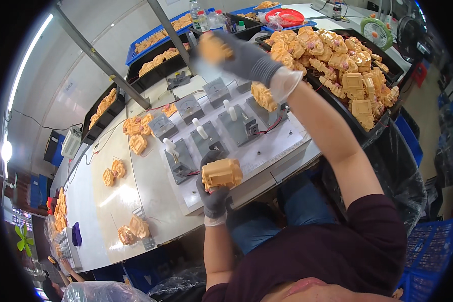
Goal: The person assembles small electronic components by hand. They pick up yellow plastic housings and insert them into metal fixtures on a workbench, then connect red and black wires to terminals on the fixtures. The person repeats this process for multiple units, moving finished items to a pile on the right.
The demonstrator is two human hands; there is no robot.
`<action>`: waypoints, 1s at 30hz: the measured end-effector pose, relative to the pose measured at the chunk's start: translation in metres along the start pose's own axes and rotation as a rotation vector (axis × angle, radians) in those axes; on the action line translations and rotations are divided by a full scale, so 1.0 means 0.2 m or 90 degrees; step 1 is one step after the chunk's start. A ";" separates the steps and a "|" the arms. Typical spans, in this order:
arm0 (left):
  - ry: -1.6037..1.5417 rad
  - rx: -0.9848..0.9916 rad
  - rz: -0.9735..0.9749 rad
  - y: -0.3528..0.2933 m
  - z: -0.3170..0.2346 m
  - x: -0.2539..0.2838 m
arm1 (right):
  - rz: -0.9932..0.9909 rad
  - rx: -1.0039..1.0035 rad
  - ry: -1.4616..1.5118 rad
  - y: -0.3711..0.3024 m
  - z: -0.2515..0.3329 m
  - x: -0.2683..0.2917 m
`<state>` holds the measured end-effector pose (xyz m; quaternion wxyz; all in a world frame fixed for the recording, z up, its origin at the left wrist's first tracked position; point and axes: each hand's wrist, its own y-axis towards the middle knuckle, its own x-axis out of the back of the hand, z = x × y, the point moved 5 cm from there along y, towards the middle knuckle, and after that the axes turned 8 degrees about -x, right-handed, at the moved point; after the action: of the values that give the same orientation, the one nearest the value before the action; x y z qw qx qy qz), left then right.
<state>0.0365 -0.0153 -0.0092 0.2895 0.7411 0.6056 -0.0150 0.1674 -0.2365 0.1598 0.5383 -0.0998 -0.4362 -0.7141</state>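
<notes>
Left hand point(214, 194) grips one orange toy part point(221, 173); right hand point(246, 60) pinches another blurred one above the table point(136, 186); the black tray point(370, 133) remains heaped, few parts finished

A black tray point(390, 75) heaped with orange parts is sitting just right of the raised grip. Grey test fixtures point(206, 138) with white handles are standing between the two grips, with small meters point(189, 106) behind them. Blue crates point(153, 36) and bottles point(202, 17) are lying beyond, and a small fan point(376, 31) is standing far right.
</notes>
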 end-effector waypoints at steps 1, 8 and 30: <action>0.016 -0.007 0.021 0.00 0.01 -0.01 | -0.023 -0.042 -0.055 0.05 -0.15 0.06; 0.111 -0.031 0.064 0.01 0.00 -0.01 | 0.088 -0.308 -0.243 0.11 -0.77 -0.02; 0.249 -0.167 -0.196 0.49 -0.37 0.01 | 0.191 -0.063 0.344 -0.92 0.13 -0.42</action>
<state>0.1018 0.0096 0.0922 0.2550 0.5855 0.7520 0.1631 0.0354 -0.1524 0.0285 0.7287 0.0041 -0.2226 -0.6476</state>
